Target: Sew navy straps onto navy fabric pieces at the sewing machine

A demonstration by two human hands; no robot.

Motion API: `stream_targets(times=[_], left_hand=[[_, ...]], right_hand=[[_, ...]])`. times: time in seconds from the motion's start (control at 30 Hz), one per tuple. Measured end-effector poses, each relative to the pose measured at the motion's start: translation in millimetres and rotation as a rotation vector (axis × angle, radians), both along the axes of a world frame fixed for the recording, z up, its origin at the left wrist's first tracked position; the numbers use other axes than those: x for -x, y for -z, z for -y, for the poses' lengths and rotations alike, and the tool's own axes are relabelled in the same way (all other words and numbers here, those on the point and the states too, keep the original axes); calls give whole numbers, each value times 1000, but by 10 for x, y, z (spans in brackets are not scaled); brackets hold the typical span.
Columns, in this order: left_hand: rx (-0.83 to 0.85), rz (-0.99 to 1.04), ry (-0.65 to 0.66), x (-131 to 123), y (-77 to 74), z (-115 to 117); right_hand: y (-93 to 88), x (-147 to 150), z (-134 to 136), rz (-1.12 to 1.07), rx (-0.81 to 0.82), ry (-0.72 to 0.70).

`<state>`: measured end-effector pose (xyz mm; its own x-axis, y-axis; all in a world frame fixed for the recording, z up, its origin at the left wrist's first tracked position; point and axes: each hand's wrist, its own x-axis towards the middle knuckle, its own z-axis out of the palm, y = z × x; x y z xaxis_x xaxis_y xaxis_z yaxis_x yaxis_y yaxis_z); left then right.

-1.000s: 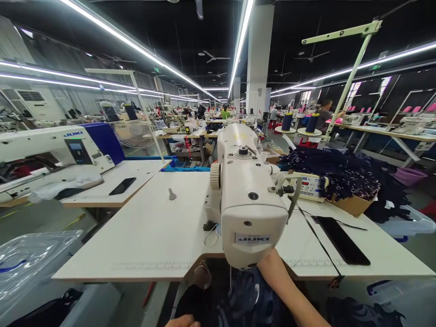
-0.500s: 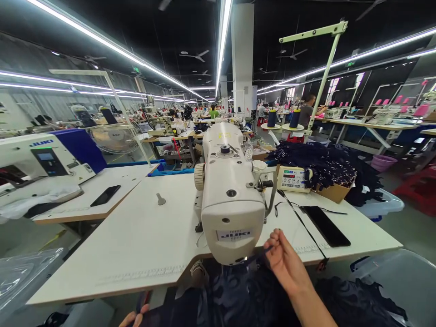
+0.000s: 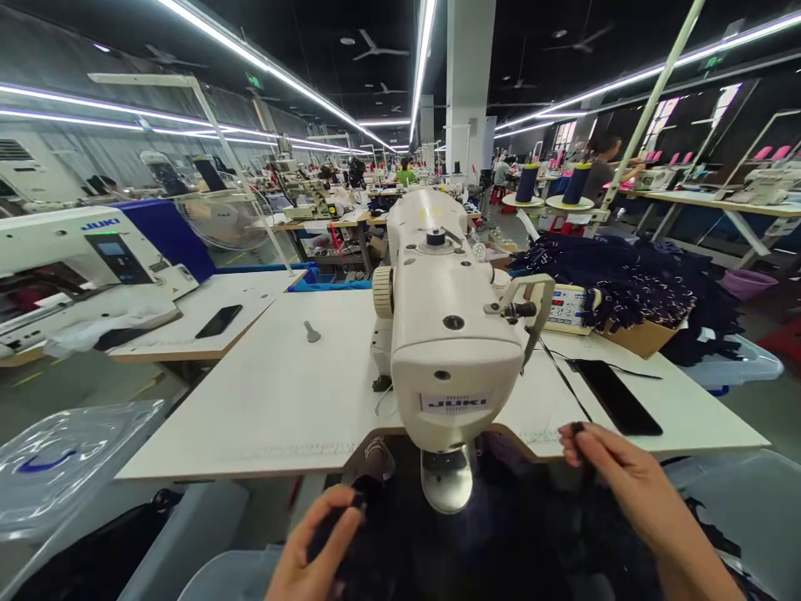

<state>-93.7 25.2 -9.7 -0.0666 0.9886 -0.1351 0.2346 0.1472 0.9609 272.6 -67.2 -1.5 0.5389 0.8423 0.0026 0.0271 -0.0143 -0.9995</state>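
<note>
In the middle stands a white JUKI sewing machine, its metal sewing plate uncovered at the front. Below and around the plate hangs dark navy fabric, with its outline lost in shadow. Left of the plate, my left hand pinches a dark edge of the fabric between thumb and fingertips. My right hand, at the table's front edge on the right, pinches another dark bit, from which a dark strip seems to hang. Whether both hands hold one piece, I cannot tell.
A black phone and a thin dark cord lie on the white table, right of the machine. Dark garment pieces are heaped behind. A small grey metal tool lies on the left. Clear plastic bins flank the table.
My right hand has moved right, away from the machine's needle area. My left hand has risen and come inward. The fabric has dropped clear of the metal plate, and the view has shifted.
</note>
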Motion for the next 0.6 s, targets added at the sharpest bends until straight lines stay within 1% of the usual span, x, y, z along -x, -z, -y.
stream_targets(times=[0.03,0.07,0.1,0.13,0.2,0.27,0.37,0.47,0.6], left_hand=[[-25,-23,131,-160,-87,64],[-69,-39,300,-314,-163,121],[-107,-48,416,-454,-223,168],[-124,-55,474,-573,-264,205],[-159,-50,502,-737,-292,255],[-188,-38,496,-814,-272,287],[-185,-21,504,-841,-228,318],[-196,-46,524,-846,-199,323],[-306,-140,540,-843,-138,311]], right_hand=[[-11,165,-19,69,69,-131],[-23,329,-38,121,115,-245],[-34,484,-55,169,144,-334],[-43,624,-68,223,159,-405],[-52,837,-82,339,159,-491],[-43,951,-82,426,142,-526],[-6,991,-74,454,132,-541],[40,985,-78,454,132,-558],[72,1016,-89,453,124,-595]])
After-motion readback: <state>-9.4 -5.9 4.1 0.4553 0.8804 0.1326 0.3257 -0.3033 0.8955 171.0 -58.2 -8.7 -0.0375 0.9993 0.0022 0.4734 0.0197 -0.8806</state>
